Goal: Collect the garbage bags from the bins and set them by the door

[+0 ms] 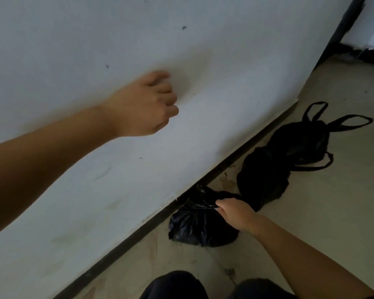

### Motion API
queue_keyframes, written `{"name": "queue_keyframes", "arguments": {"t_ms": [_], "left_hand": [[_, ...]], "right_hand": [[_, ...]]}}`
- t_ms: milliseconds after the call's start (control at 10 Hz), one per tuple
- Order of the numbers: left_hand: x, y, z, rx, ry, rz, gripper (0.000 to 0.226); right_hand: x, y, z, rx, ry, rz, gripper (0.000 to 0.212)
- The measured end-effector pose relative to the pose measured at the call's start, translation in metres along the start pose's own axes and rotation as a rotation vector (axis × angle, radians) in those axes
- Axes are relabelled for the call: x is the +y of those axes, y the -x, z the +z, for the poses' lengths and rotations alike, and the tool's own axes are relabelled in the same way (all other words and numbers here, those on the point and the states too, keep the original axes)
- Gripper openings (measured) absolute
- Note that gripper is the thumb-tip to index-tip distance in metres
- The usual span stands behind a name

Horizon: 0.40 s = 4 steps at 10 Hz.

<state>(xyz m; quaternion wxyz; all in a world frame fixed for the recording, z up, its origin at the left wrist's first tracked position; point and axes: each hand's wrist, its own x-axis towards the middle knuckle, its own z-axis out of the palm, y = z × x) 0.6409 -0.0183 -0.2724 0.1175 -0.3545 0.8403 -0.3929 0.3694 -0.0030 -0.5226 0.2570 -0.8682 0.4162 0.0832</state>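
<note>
Three black garbage bags lie in a row on the floor along the foot of a white wall. The nearest bag is small and shiny; my right hand grips its gathered top. Beyond it sits a second bag, and farthest a third bag with loop handles sticking up. My left hand is raised in front of the wall with its fingers loosely curled, holding nothing.
The white wall fills the left and has a dark skirting strip at its base. A dark vertical frame stands at the top right corner. The beige floor spreads right. My dark-clothed knees show at the bottom.
</note>
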Motion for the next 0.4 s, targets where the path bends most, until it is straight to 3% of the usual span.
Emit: {"name": "queue_keyframes", "arguments": {"t_ms": [200, 300, 400], "left_hand": [[-0.002, 0.000, 0.001, 0.038, 0.036, -0.021, 0.030], [-0.006, -0.003, -0.005, 0.031, 0.110, -0.004, 0.031], [-0.008, -0.001, -0.018, 0.065, 0.209, -0.012, 0.028]], "right_hand": [[-0.002, 0.006, 0.006, -0.042, -0.009, 0.016, 0.036], [-0.015, 0.022, -0.023, -0.113, -0.005, 0.067, 0.039], [-0.030, 0.038, -0.066, -0.256, 0.037, 0.147, 0.020]]}}
